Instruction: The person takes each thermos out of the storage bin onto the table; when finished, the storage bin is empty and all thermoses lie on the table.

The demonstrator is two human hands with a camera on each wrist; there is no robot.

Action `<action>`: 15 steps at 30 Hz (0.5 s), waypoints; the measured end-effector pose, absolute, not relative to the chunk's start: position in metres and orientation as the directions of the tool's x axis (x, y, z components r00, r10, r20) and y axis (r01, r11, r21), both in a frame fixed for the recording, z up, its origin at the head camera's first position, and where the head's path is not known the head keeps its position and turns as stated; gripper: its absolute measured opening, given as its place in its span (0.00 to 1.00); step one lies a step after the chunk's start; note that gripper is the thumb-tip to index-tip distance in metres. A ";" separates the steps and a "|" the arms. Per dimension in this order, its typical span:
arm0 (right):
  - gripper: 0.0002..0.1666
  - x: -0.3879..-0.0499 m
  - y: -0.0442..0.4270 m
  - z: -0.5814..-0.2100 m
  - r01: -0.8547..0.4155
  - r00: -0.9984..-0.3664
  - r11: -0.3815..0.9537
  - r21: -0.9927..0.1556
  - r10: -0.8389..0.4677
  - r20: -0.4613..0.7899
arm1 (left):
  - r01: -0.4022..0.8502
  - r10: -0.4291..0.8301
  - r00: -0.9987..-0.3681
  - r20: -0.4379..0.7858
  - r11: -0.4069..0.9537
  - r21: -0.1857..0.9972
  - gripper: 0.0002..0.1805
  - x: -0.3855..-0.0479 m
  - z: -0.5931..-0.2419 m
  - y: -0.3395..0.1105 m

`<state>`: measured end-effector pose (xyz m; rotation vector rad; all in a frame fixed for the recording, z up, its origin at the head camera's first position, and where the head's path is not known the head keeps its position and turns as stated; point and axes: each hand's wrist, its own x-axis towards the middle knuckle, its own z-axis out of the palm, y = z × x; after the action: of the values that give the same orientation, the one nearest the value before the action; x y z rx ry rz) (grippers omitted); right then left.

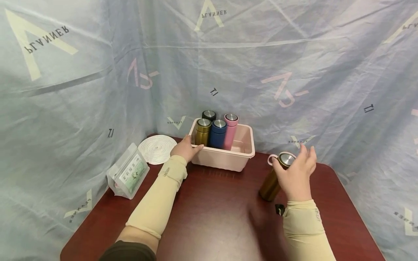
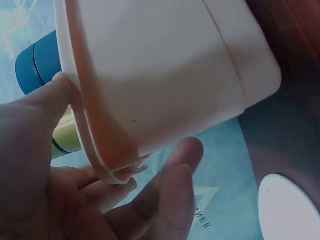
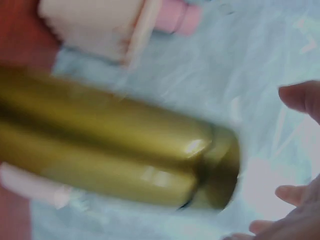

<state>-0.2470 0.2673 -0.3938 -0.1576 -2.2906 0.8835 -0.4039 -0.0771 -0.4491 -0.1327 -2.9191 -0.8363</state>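
At the near left corner of a pink bin (image 1: 222, 160), my left hand (image 1: 185, 148) holds the rim, thumb on top and fingers beneath the edge in the left wrist view. Gold (image 1: 203, 134), blue (image 1: 218, 135), pink (image 1: 230, 132) and black (image 1: 209, 115) bottles stand in the bin's left and middle part. On the right, my right hand (image 1: 298, 175) is spread beside the cap of another gold bottle (image 1: 270, 185) standing on the table. The right wrist view shows a gap between the fingers and this gold bottle (image 3: 125, 145).
A white round woven mat (image 1: 157, 148) lies left of the bin, with a tea pouch (image 1: 128, 174) standing nearer. Behind the gold bottle is a pink ring-shaped edge (image 1: 271, 160). A small black object (image 1: 279, 209) lies by the right wrist. Printed curtains (image 1: 228, 72) enclose the table (image 1: 215, 210).
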 end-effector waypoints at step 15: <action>0.51 -0.337 0.164 -0.361 -0.226 -0.840 0.725 -0.650 0.193 0.508 | 0.078 0.029 -0.994 0.106 0.867 0.492 0.49 -0.404 -0.444 -0.076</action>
<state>-0.3368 0.1641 -0.3614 0.0253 -2.3685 0.9916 -0.4041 -0.0761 -0.4442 -0.0848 -2.9439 -0.7813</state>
